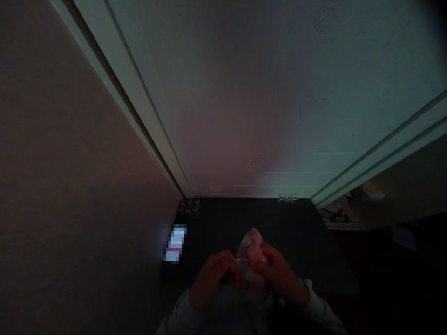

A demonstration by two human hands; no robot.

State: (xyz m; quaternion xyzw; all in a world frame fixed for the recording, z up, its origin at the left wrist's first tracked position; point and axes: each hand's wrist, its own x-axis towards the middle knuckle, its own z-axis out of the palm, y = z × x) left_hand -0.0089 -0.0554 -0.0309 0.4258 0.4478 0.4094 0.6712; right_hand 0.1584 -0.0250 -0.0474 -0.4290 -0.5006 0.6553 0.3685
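Note:
Over the near part of a dark table, both hands are close together in dim light. My right hand (277, 270) is closed around the side of a pale pink, partly see-through object (254, 239) with a rounded top; its kind cannot be made out. My left hand (216, 270) is closed in a pinch just left of it. A small thin glint (239, 260) shows between the left fingertips and the pink object, too dark to name.
The dark table (289, 232) stands against a pale door or panel (223, 102) with raised heart shapes. A blurred lit screen (175, 243) lies at its left edge. Small see-through looped pieces (189, 205) sit in the back left corner, and similar ones (288, 197) at the back right.

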